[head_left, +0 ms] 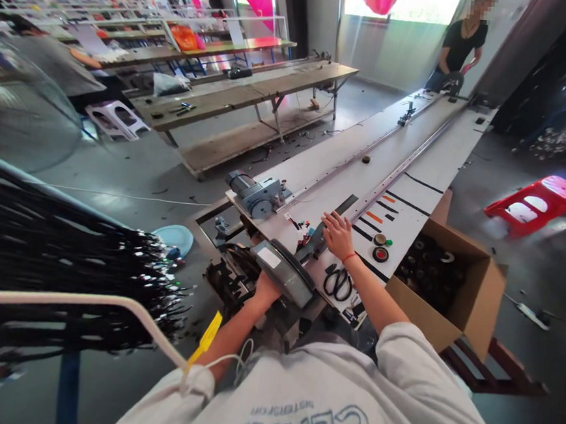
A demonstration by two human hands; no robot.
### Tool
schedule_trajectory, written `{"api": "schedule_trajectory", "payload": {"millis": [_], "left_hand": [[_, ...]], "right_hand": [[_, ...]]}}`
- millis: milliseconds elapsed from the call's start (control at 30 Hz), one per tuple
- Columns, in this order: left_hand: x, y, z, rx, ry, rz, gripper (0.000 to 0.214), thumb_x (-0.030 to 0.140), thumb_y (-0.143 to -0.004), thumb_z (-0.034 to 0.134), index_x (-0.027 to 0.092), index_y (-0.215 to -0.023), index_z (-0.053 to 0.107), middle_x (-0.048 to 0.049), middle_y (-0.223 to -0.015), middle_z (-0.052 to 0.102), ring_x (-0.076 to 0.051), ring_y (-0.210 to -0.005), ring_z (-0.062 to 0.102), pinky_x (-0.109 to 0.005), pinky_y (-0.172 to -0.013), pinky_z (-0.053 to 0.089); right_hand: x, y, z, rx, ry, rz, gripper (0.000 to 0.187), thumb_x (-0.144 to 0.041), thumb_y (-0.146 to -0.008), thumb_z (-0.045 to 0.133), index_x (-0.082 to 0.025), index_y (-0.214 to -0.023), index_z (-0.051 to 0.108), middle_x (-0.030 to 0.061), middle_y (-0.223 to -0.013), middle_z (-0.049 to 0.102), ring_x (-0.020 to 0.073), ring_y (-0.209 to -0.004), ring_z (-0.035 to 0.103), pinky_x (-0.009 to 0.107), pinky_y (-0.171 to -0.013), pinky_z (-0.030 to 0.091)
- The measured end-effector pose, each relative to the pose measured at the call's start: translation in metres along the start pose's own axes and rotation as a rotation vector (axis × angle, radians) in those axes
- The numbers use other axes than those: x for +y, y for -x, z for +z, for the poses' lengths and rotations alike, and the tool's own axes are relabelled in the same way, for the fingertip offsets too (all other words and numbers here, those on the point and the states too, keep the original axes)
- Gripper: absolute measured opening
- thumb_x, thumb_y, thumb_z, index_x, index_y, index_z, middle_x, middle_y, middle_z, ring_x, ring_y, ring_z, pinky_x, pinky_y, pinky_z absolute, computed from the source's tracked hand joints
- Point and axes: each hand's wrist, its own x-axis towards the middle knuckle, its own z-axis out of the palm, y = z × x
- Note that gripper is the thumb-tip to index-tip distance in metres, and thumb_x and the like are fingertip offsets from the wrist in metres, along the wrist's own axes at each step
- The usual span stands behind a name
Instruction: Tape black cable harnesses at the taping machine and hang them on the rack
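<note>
At the bottom edge of the frame is my grey shirt (293,396), its large printed letters upside down to the camera; I read C, E, N and A, and the smaller line is unclear. One yellow tag (208,335) hangs at lower left on a white tube (109,301); I can make out no words on it.

At lower centre my left hand (268,288) is against the underside of a grey-covered machine (285,274); its fingers are hidden, so I cannot tell if they grip. The cover bears one white label (268,256), no writing legible. Just beyond, at the centre, my right hand (339,235) lies palm down, fingers slightly bent over one dark strip (346,206); I cannot tell whether it pinches it. One red cord (348,258) circles that wrist.

Right of centre on the white table (326,156) are one black coil (337,285), two tape rolls (380,252) side by side and two orange pieces (374,216). One open carton (482,293) of black rolls, too many to count, stands at right. A third roll (366,160) sits farther up the table.

One red stool (536,202) is at far right, one white stool (116,120) at left. At upper right, one co-worker (460,46) stands by the table's far end.
</note>
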Motion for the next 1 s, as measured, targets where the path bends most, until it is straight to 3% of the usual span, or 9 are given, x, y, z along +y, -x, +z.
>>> {"api": "schedule_trajectory", "payload": {"millis": [67, 167, 233, 300, 367, 533, 867, 1000], "left_hand": [[-0.004, 0.014, -0.003, 0.021, -0.038, -0.009, 0.026, 0.015, -0.079, 0.055, 0.013, -0.099, 0.07, -0.017, -0.109, 0.07, -0.033, -0.117, 0.058, -0.04, -0.099, 0.044], [-0.019, 0.04, -0.006, 0.113, -0.05, -0.084, 0.042, 0.03, -0.085, 0.052, 0.009, -0.121, 0.06, -0.0203, -0.134, 0.057, -0.032, -0.123, 0.054, -0.04, -0.096, 0.047], [-0.036, 0.056, -0.006, 0.103, 0.011, -0.171, 0.052, 0.041, -0.089, 0.046, 0.008, -0.128, 0.054, -0.02, -0.135, 0.056, -0.031, -0.12, 0.058, -0.038, -0.092, 0.05], [-0.056, 0.069, -0.006, 0.017, 0.103, -0.231, 0.051, 0.047, -0.089, 0.043, 0.01, -0.121, 0.058, -0.0173, -0.121, 0.066, -0.03, -0.11, 0.064, -0.037, -0.089, 0.052], [-0.076, 0.079, -0.004, -0.031, 0.185, -0.251, 0.044, 0.048, -0.087, 0.043, 0.015, -0.107, 0.064, -0.0123, -0.103, 0.073, -0.03, -0.103, 0.068, -0.036, -0.087, 0.053], [-0.111, 0.098, 0.008, -0.006, 0.339, -0.309, 0.035, 0.048, -0.077, 0.046, 0.021, -0.083, 0.066, -0.0074, -0.081, 0.074, -0.03, -0.088, 0.071, -0.036, -0.078, 0.056], [-0.145, 0.126, 0.02, 0.002, 0.501, -0.269, 0.057, 0.065, -0.066, 0.046, 0.018, -0.086, 0.071, -0.0111, -0.091, 0.076, -0.033, -0.093, 0.07, -0.038, -0.084, 0.055], [-0.162, 0.144, 0.019, -0.096, 0.533, -0.251, 0.061, 0.07, -0.066, 0.045, 0.018, -0.078, 0.074, -0.008, -0.078, 0.075, -0.032, -0.082, 0.069, -0.037, -0.077, 0.056]], "right_hand": [[0.029, 0.035, -0.007, 0.024, 0.031, 0.134, 0.039, -0.026, -0.096, 0.035, -0.021, -0.123, 0.063, 0.008, -0.142, 0.051, 0.0226, -0.138, 0.033, 0.043, -0.113, 0.018], [0.085, 0.082, -0.02, 0.03, 0.133, 0.565, 0.043, -0.025, -0.093, 0.035, -0.016, -0.127, 0.06, 0.0118, -0.146, 0.046, 0.0281, -0.14, 0.029, 0.048, -0.111, 0.02], [0.116, 0.103, -0.028, -0.066, 0.159, 0.776, 0.05, -0.027, -0.093, 0.033, -0.015, -0.139, 0.049, 0.0124, -0.145, 0.047, 0.0277, -0.14, 0.029, 0.049, -0.111, 0.018], [0.133, 0.113, -0.033, -0.209, 0.147, 0.873, 0.053, -0.029, -0.094, 0.031, -0.018, -0.145, 0.041, 0.0108, -0.143, 0.05, 0.0244, -0.138, 0.034, 0.049, -0.112, 0.017], [0.137, 0.113, -0.035, -0.317, 0.148, 0.918, 0.054, -0.03, -0.094, 0.029, -0.021, -0.146, 0.039, 0.01, -0.138, 0.053, 0.0225, -0.132, 0.041, 0.047, -0.111, 0.018], [0.127, 0.096, -0.037, -0.442, 0.273, 0.985, 0.056, -0.034, -0.092, 0.035, -0.018, -0.145, 0.04, 0.0147, -0.125, 0.061, 0.0257, -0.122, 0.051, 0.043, -0.104, 0.028], [0.117, 0.067, -0.047, -0.511, 0.271, 1.106, 0.046, -0.029, -0.085, 0.046, -0.014, -0.127, 0.056, 0.0188, -0.113, 0.065, 0.03, -0.112, 0.059, 0.044, -0.092, 0.04], [0.117, 0.06, -0.048, -0.49, 0.245, 1.147, 0.045, -0.027, -0.083, 0.049, -0.012, -0.124, 0.058, 0.0194, -0.114, 0.064, 0.0309, -0.111, 0.06, 0.045, -0.092, 0.041]]}}
